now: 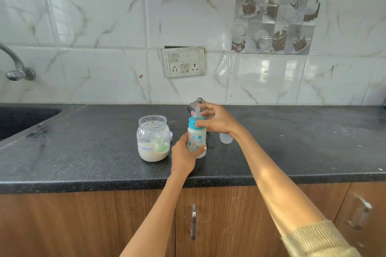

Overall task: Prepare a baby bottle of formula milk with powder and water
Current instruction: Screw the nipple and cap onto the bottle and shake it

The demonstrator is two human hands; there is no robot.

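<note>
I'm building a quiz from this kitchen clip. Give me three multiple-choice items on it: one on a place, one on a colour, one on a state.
1. Where does the formula jar stand relative to the baby bottle?
A. To its left
B. To its right
C. In the sink

2. What colour is the bottle's collar?
A. Red
B. Blue
C. Black

3. What state is the jar in?
A. Lidded
B. Tipped over
C. Open, upright

Answers:
1 A: the jar stands left of the bottle on the countertop.
2 B: the ring under the teat is blue; the right hand grips it while the left hand holds the body.
3 C: its mouth is uncovered, powder inside.
</note>
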